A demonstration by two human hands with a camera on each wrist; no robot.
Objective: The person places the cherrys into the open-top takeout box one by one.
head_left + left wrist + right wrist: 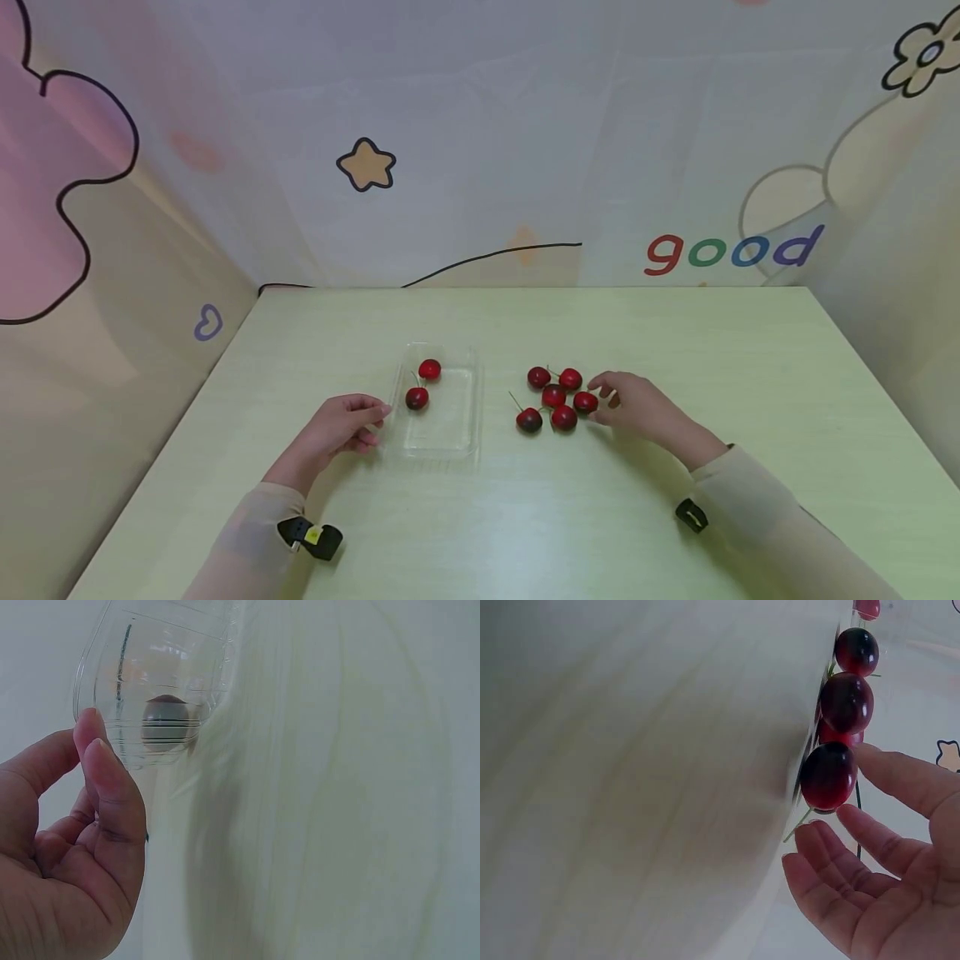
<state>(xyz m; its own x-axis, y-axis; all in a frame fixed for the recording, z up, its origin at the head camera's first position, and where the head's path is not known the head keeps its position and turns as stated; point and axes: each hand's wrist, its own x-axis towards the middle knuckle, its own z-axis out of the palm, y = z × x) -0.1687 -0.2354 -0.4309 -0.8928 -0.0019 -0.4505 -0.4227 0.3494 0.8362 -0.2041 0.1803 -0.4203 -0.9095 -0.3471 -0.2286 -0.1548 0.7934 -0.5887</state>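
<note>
A clear plastic box (442,454) lies on the table with two red cherries in it, one cherry (430,369) behind the other (417,398). My left hand (341,429) pinches the box's left edge between thumb and forefinger; the other fingers are curled below. To the right of the box, several dark red cherries (553,396) sit in a cluster, some with green stems. My right hand (637,408) is at the cluster's right side, thumb and forefinger spread either side of the nearest cherry (829,776), fingertips right at its skin.
The pale wood-grain table (510,533) reaches back to a printed cloth wall (480,167) with side walls left and right. Black bands are at both sleeves, including the left wristband (311,537).
</note>
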